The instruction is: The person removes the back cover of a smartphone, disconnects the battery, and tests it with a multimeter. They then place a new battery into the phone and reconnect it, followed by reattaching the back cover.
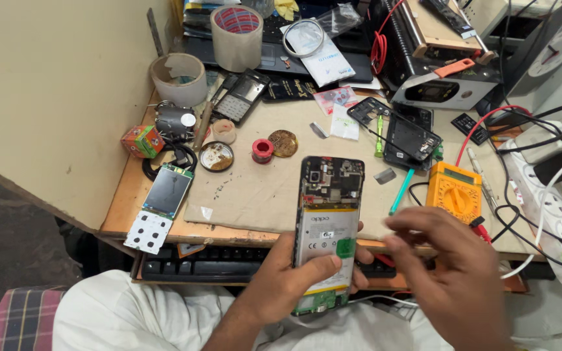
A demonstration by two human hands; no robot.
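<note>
Head view, looking down over a lap in pale cloth. Left hand [287, 279] gripping an opened phone [328, 227] upright above the desk's front edge, thumb pressing across the silver battery just under a small green square sticker [345, 247]; circuit board showing dark at the phone's top end. Right hand [447, 270] hovering just beside the phone's right edge, holding nothing, fingers loosely curled with thumb and forefinger drawn close together. Lying beneath both hands, a black keyboard [196, 263] on a pull-out shelf. Resting further back on the wooden desk [121, 201], a small screen with white keypad sheet [160, 207] at left, an orange multimeter [455, 193] at right. Sitting beyond those: a red solder spool [262, 151], a round open tin [216, 156], a multicoloured little cube box [142, 141], a black phone frame [411, 135]. Lying past the frame, a white flat packet with red print [337, 97]. Standing farthest, two rolls of tan tape [237, 38], and a white rectangular card with blue print [325, 60] leaning against dark gear.
</note>
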